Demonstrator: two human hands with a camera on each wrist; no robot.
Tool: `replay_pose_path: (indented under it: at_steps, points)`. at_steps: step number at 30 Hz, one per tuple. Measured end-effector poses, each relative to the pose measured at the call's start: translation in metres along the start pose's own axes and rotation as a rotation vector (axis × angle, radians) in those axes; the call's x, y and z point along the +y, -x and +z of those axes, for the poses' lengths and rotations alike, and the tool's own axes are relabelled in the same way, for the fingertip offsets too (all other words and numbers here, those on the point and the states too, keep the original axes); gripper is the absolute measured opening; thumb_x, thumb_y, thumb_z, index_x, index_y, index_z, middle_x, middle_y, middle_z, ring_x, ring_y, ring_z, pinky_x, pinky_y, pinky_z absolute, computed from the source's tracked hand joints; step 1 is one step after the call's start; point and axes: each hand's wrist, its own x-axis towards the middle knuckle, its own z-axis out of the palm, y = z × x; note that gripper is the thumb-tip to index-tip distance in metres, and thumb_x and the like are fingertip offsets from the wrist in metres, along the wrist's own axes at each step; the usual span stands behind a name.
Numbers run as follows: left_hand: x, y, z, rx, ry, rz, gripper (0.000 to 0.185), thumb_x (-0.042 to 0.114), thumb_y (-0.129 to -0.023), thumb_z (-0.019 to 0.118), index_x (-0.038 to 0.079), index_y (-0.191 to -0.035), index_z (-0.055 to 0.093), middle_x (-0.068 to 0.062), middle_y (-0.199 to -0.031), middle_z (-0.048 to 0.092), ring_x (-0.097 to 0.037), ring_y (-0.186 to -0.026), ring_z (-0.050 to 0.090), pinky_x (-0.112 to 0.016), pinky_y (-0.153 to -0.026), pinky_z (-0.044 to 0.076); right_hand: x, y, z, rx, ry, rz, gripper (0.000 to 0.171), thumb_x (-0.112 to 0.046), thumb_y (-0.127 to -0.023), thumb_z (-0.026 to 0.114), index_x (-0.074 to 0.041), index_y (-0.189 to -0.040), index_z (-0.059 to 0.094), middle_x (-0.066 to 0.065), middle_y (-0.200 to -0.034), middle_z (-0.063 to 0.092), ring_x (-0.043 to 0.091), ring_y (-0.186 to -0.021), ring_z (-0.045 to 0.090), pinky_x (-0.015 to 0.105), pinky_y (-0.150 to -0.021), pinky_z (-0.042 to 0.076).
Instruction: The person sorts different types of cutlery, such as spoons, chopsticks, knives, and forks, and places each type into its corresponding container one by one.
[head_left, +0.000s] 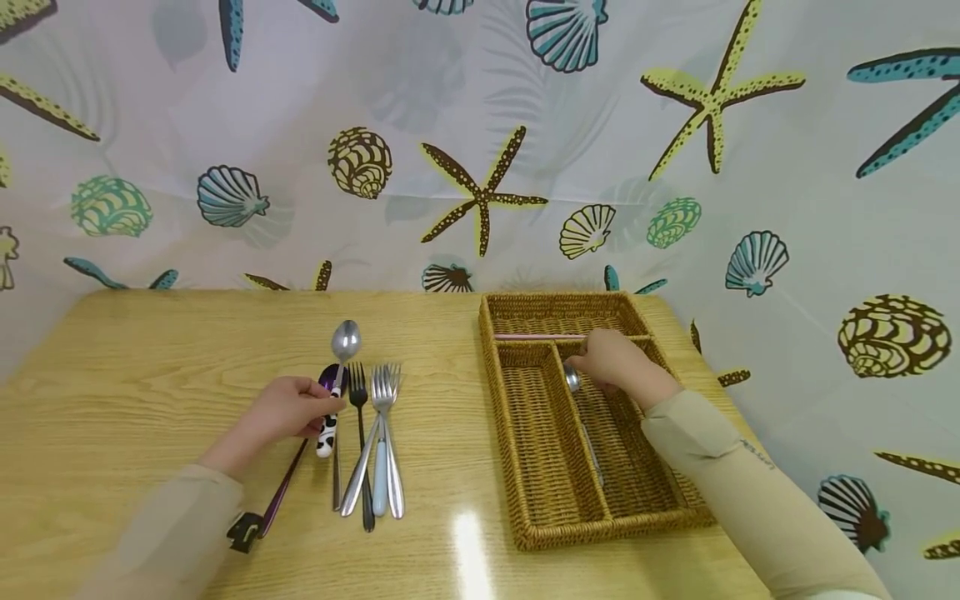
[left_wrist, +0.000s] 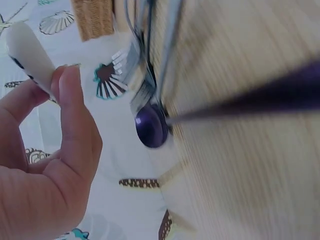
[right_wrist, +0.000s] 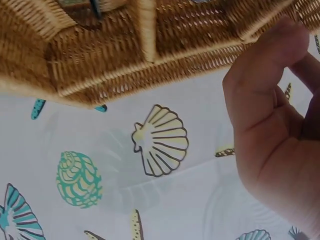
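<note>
My left hand [head_left: 288, 410] pinches a white utensil handle with black cow spots [head_left: 327, 432] between thumb and fingers; the same handle [left_wrist: 27, 55] shows in the left wrist view. Beside it lie a purple spoon [head_left: 331, 379], a silver spoon [head_left: 345, 340], a black fork [head_left: 360, 433] and a few silver forks [head_left: 384, 433]. My right hand [head_left: 617, 363] reaches into the wicker cutlery tray [head_left: 551, 492], fingers curled on the bowl end of a silver spoon [head_left: 573, 380] lying in the middle compartment.
A thin pink item [head_left: 538, 336] lies in the tray's far cross compartment. The wooden table [head_left: 135, 375] ends at a shell-and-starfish curtain [head_left: 480, 167] behind and to the right. The tray's underside [right_wrist: 150, 50] fills the top of the right wrist view.
</note>
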Motion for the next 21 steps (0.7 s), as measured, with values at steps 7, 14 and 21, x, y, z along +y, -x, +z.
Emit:
replay_pose_path:
  at_steps: [7,14,21]
  points:
    - [0.017,0.001,0.020,-0.011,0.175,0.004,0.033,0.023,-0.090,0.060,-0.005,-0.106,0.052,-0.001,-0.079,0.054,-0.009,-0.067,0.054,-0.028,-0.069,0.054,-0.018,0.001,-0.008,0.048,-0.018,-0.055,0.051,-0.027,-0.095,0.052,-0.018,-0.047,0.036,-0.006,-0.040,0.032,0.007,-0.036,0.030,0.024,-0.045,0.035]
    - [0.034,0.001,0.039,-0.008,0.246,0.021,0.030,0.021,-0.088,0.063,-0.004,-0.102,0.054,0.002,-0.075,0.056,-0.008,-0.062,0.053,-0.026,-0.065,0.053,-0.035,0.002,-0.008,0.055,-0.017,-0.083,0.051,-0.029,-0.094,0.053,-0.018,-0.047,0.038,-0.006,-0.041,0.034,0.008,-0.038,0.030,0.024,-0.049,0.036]
    - [0.048,0.000,0.056,-0.026,0.281,0.013,0.030,0.023,-0.089,0.063,-0.002,-0.103,0.054,0.001,-0.077,0.056,-0.009,-0.064,0.053,-0.026,-0.066,0.053,-0.048,0.002,-0.007,0.038,-0.025,-0.082,0.050,-0.031,-0.095,0.052,-0.018,-0.048,0.038,-0.005,-0.041,0.034,0.009,-0.037,0.038,0.025,-0.050,0.041]
